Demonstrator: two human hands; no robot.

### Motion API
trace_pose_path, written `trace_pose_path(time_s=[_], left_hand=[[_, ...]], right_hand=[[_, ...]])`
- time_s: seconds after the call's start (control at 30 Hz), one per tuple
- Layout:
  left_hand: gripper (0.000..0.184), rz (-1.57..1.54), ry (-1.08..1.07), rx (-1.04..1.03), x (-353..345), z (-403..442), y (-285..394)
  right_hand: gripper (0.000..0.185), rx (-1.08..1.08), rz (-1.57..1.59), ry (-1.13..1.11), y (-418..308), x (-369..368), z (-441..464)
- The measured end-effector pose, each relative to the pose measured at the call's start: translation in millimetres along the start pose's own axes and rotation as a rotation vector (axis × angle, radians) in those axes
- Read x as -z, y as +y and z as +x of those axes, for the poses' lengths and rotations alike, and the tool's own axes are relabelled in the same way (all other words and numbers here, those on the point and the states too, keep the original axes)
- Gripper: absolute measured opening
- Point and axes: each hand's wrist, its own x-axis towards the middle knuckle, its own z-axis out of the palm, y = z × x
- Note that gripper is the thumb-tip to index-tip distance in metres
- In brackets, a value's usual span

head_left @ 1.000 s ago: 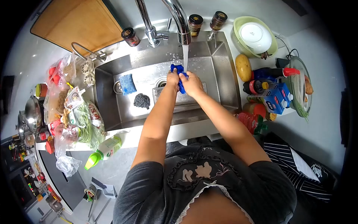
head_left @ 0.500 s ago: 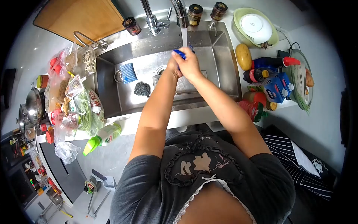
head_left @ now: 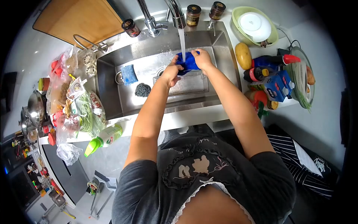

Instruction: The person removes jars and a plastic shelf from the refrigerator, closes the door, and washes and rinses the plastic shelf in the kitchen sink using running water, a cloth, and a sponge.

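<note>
A blue cloth is spread between my two hands under the running water from the faucet. My left hand grips its left edge, and my right hand grips its upper right side. Both hands are over the steel sink. To their left in the basin lie a blue scrubbing sponge and a dark steel-wool scourer. The drain is partly hidden by my left hand.
Plastic bags of vegetables and a green-capped spray bottle stand left of the sink. On the right are a yellow potato-like vegetable, bottles, blue cartons and a green basket holding white bowls. Jars line the back.
My hands were pressed together around the bunched blue cloth. They have moved apart, and the cloth is now opened out under the water.
</note>
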Motion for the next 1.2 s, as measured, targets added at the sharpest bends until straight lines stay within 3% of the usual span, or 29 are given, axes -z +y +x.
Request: trace_pose_path(time_s=[0.07, 0.1, 0.13, 0.2, 0.3, 0.33, 0.43, 0.47, 0.57, 0.67, 0.77, 0.83, 0.9, 0.93, 0.97, 1.03, 1.1, 1.13, 1.17, 1.2], left_hand=[[0.062, 0.230, -0.057, -0.085, -0.9, 0.6, -4.8], [0.068, 0.348, -0.087, -0.128, -3.4, 1.8, -7.6], [0.067, 0.305, -0.102, -0.312, -8.8, -0.2, -11.8], [0.060, 0.282, -0.040, -0.248, -6.8, 3.5, -7.0], [0.041, 0.103, 0.040, -0.179, -4.3, 6.1, -1.9], [0.034, 0.020, 0.067, -0.158, -2.3, 6.1, -0.8], [0.027, -0.030, 0.074, -0.074, 0.7, 0.2, 10.5], [0.028, -0.023, 0.052, -0.055, 1.7, -0.4, 14.3], [0.035, 0.021, 0.016, -0.037, 8.2, 4.6, 22.1], [0.038, 0.068, 0.079, -0.033, 12.1, 5.1, 24.5], [0.038, 0.021, 0.204, -0.115, 33.1, 35.5, -15.7], [0.040, -0.044, 0.365, -0.001, 27.3, 38.7, -34.1], [0.048, -0.348, 0.418, 0.294, 4.8, 28.2, -28.7], [0.061, -0.615, 0.179, 0.239, 10.2, 42.0, -51.2], [0.072, -0.604, 0.230, 0.336, -6.5, 33.8, -38.2], [0.081, -0.827, -0.046, 0.241, -7.8, 54.9, -53.5], [0.066, -0.870, -0.130, 0.230, -10.7, 59.9, -45.1], [0.055, -0.907, -0.194, 0.176, -15.1, 55.1, -38.1], [0.044, -0.943, -0.256, 0.122, -17.4, 50.9, -36.1], [0.037, -0.937, -0.312, 0.095, -14.9, 52.6, -43.9]], right_hand=[[0.025, -0.148, 0.258, -0.142, -20.5, 4.8, -7.2], [0.026, -0.121, 0.272, -0.157, -24.0, 1.9, -6.5], [0.026, -0.096, 0.286, -0.171, -27.0, -1.1, -6.3], [0.027, -0.136, 0.434, -0.317, -49.4, 2.7, -18.2], [0.029, -0.062, 0.283, -0.443, -83.9, 28.0, -33.0], [0.037, 0.071, 0.264, -0.439, -60.0, 21.3, -16.9], [0.049, 0.103, 0.036, -0.426, -35.1, 21.8, -12.2], [0.058, 0.051, 0.074, -0.499, -24.3, 16.0, -13.6], [0.045, -0.196, 0.057, -0.678, -16.3, 21.3, -6.0], [0.016, 0.004, 0.094, -0.456, 4.2, 13.9, -7.8], [0.031, 0.184, -0.027, -0.284, 6.8, 12.5, -7.7], [0.023, 0.093, 0.210, -0.256, -0.4, 5.3, -13.9], [0.020, 0.003, 0.487, -0.203, -28.8, 10.0, -36.6], [0.016, 0.009, 0.473, -0.172, -31.5, 7.4, -41.9], [0.017, 0.056, 0.520, -0.140, -35.5, 3.6, -50.6], [0.011, 0.207, 0.396, -0.121, -34.9, -4.2, -67.7], [0.016, 0.438, 0.253, -0.123, -34.1, -9.8, -86.5], [0.019, 0.673, 0.052, 0.048, -45.9, -8.2, -96.6], [0.020, 0.727, -0.006, 0.099, -43.5, -14.2, -97.7], [0.026, 0.599, -0.065, -0.021, -41.9, -14.4, -90.4]])
